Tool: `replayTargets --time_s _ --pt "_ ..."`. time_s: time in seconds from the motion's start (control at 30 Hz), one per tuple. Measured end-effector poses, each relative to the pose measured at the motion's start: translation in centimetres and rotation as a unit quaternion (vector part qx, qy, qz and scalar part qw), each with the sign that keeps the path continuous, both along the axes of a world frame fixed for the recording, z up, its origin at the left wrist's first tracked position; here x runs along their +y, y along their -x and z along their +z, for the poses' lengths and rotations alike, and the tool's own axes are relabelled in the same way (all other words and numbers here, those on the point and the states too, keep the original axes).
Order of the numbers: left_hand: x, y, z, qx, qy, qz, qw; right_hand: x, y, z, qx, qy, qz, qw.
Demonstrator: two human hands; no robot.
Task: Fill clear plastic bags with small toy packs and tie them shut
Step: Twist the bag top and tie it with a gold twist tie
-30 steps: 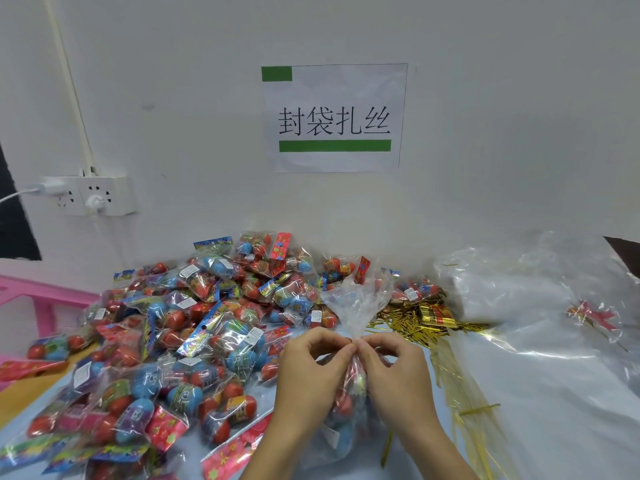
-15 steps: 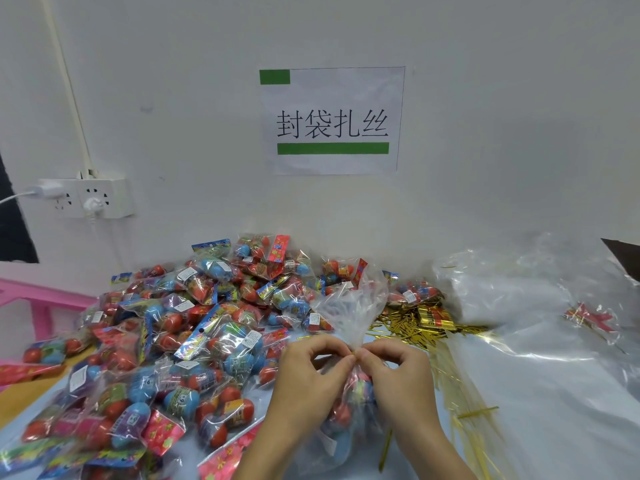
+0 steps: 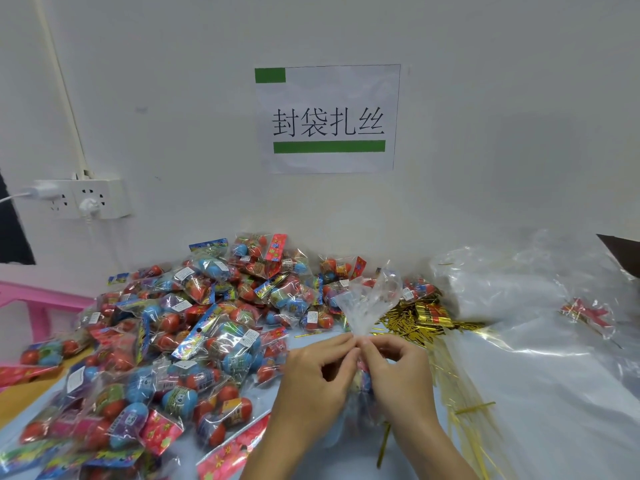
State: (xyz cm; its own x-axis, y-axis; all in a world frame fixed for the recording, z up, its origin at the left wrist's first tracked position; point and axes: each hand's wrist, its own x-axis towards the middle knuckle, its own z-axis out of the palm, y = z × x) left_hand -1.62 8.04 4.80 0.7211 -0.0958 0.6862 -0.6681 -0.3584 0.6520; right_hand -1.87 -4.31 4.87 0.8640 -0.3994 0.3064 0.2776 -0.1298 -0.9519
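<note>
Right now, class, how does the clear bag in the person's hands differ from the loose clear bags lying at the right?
The held bag stands upright, its neck gathered and pinched by the left hand and right hand; the loose bags lie flat, untouched. The held bag has coloured toys inside; the loose bags look unfilled. Both are clear plastic.

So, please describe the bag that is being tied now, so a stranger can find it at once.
Below the white wall sign, at the right edge of the toy pack pile, the clear bag stands upright. Left hand and right hand pinch its neck; only its top fans out.
</note>
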Motion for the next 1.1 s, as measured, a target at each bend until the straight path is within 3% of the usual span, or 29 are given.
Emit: replayTargets --time_s 0.23,0.43,0.57,0.7,0.9,1.1 --pt "0.0 -0.5 -0.7 -0.009 -0.013 0.004 1.0 -0.2 -0.1 -0.2 0.003 0.006 0.001 1.0" --pt "1.0 -0.6 -0.3 0.073 -0.014 0.016 0.997 -0.7 -0.5 -0.4 0.018 -0.018 -0.008 1.0" --pt "1.9 -0.6 -0.2 0.174 -0.028 -0.067 0.982 -1.0 -0.5 -0.3 0.014 -0.056 -0.023 0.998" --pt "1.7 -0.3 -0.3 0.187 -0.054 -0.125 0.973 -1.0 -0.5 -0.2 0.004 -0.062 -0.034 0.997" --pt "1.7 -0.8 -0.6 0.186 0.059 -0.091 0.977 -1.1 -0.6 0.1 -0.007 -0.078 0.008 0.997" --pt "2.1 -1.6 -0.7 0.233 0.188 -0.068 0.952 -1.2 -0.5 -0.4 0.023 -0.01 0.131 0.991"
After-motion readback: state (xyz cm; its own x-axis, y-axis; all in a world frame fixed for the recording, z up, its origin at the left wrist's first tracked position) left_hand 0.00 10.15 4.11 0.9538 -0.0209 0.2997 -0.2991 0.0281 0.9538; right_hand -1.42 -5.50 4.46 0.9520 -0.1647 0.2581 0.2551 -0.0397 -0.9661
